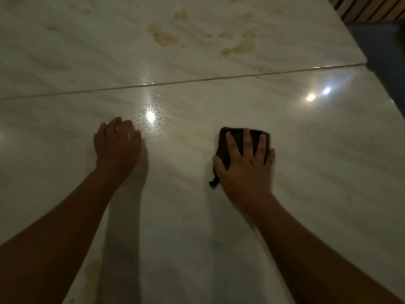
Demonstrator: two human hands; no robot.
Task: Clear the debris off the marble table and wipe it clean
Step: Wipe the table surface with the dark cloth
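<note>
Hands: two, both bare, both down on the marble table (219,216). Right hand (245,170) lies flat with fingers spread, palm pressing one dark cloth (232,141) against the stone; cloth shows beyond the fingertips and a small corner sticks out at the wrist side. Left hand (117,145) rests well apart from the cloth, fingers curled loosely together, holding nothing visible. Just beyond the left hand, one wet patch (153,119) of fine droplets glints under a reflected light. Two more bright light reflections (317,94) sit toward the right edge. One straight seam (175,82) crosses the top from side to side, dividing it into two slabs. On the far slab, several yellowish stains (164,37), roughly eight blotches; exact count unclear. A few tiny dark specks (260,70) lie near the seam and scattered on the near slab. Lighting is dim. Past the table's far right corner, a striped slatted surface (368,7) shows above a dark blue area (381,44).
</note>
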